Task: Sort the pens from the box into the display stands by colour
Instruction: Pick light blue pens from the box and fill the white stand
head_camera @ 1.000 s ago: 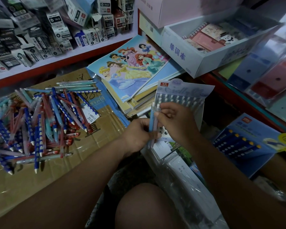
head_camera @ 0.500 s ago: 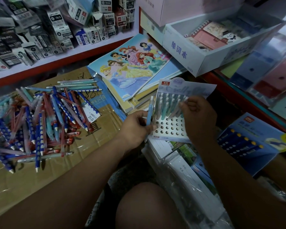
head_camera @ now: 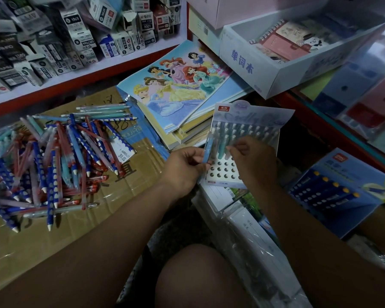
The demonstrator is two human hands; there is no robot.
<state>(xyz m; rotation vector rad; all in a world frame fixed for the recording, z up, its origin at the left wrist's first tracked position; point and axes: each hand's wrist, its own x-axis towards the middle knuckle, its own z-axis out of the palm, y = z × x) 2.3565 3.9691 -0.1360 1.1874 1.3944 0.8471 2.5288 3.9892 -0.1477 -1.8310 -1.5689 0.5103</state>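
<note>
A pale display stand [head_camera: 222, 174] with a grid of round holes stands in front of me, several teal and light pens upright in its back rows. My left hand [head_camera: 183, 168] grips a light blue pen [head_camera: 208, 150] at the stand's left edge. Over the stand's right side, my right hand [head_camera: 251, 161] pinches a teal pen [head_camera: 222, 148] standing in a hole. A heap of loose blue, red and teal pens [head_camera: 53, 161] lies on flattened cardboard [head_camera: 80, 223] to the left. A second stand [head_camera: 333, 192] with dark blue pens sits at the right.
Princess colouring books [head_camera: 176, 85] are stacked behind the stand. A white box of notebooks [head_camera: 276, 70] rests above them. Small boxed goods fill the shelf [head_camera: 76, 70] at the back left. Plastic-wrapped packs [head_camera: 249, 236] lie under the stand, and my knee [head_camera: 198, 274] is below.
My right hand left the pen bundle in my left hand and moved onto the stand's pens, then slid down and left to pinch a teal one. My left hand keeps one light blue pen.
</note>
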